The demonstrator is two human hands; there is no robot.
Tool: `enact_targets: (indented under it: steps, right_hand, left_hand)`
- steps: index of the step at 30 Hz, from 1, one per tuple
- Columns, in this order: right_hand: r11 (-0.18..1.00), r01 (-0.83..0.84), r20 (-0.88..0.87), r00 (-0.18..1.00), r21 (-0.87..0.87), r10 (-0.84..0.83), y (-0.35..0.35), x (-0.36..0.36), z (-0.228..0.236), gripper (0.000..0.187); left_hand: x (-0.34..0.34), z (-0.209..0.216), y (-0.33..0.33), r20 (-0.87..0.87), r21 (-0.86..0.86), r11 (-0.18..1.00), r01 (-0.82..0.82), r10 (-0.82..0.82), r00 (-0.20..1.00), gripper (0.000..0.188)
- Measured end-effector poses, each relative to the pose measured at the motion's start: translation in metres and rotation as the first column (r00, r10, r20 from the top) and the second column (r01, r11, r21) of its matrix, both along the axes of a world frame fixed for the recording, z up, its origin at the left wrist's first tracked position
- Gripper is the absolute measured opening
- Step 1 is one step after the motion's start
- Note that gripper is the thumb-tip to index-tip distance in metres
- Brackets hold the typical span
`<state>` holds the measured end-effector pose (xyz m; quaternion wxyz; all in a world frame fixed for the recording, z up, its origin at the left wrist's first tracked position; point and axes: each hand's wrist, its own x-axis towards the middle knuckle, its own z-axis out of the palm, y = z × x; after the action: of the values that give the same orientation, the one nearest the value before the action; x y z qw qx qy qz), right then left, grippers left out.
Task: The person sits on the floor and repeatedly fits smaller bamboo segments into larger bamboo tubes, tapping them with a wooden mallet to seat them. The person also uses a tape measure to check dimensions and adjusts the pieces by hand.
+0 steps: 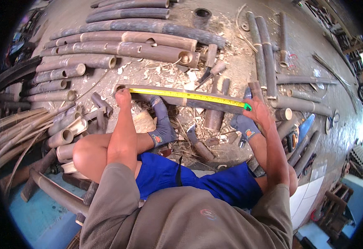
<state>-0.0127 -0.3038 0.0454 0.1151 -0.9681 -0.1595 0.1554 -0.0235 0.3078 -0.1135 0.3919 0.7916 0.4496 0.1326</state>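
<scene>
A yellow tape measure [185, 95] is stretched along a dark bamboo pole [173, 101] that lies crosswise in front of me. My left hand [123, 98] is closed at the pole's left end, pinching the tape's end there. On the right, my right hand [257, 111] is wrapped around the green tape case [247, 107] near the pole's other end. My socked feet [163, 122] are set apart just under the pole. Between my legs lies a hatchet-like tool [199, 143] with a wooden handle, its exact kind unclear.
Several long bamboo poles [119, 49] lie at the far left, some with cut holes. More poles [265, 54] lie at the right, near a blue-bladed handsaw [305, 128]. Wood chips [148, 76] cover the floor around me. Split bamboo strips [21, 128] are piled at the left.
</scene>
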Motion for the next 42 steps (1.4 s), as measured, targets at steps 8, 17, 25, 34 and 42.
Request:
enact_targets:
  steps: [8, 17, 25, 34, 42]
  right_hand:
    - [0.997, 0.053, -0.044, 0.997, -0.064, -0.056, -0.019, -0.003, 0.0, 0.05]
    - [0.995, 0.083, 0.093, 0.993, -0.048, -0.079, -0.029, -0.011, -0.012, 0.045]
    - [0.993, 0.119, 0.06, 0.991, -0.024, -0.118, -0.031, -0.015, -0.019, 0.047]
    - [0.993, 0.12, 0.078, 0.99, -0.017, -0.119, -0.03, -0.017, -0.019, 0.046]
    - [0.992, 0.123, 0.07, 0.99, -0.02, -0.121, -0.03, -0.016, -0.02, 0.048]
  left_hand:
    - [0.013, 0.047, -0.097, -0.082, 0.597, 0.775, 0.208, -0.2, 0.976, 0.066]
    - [0.002, 0.094, -0.319, -0.091, 0.24, 0.282, 0.929, -0.946, 0.31, 0.063]
    - [-0.001, 0.072, -0.342, 0.013, 0.217, 0.336, 0.916, -0.94, 0.342, 0.052]
    - [-0.001, 0.074, -0.346, -0.012, 0.196, 0.355, 0.914, -0.931, 0.365, 0.049]
    - [0.002, 0.067, -0.346, -0.028, 0.203, 0.357, 0.912, -0.929, 0.37, 0.052]
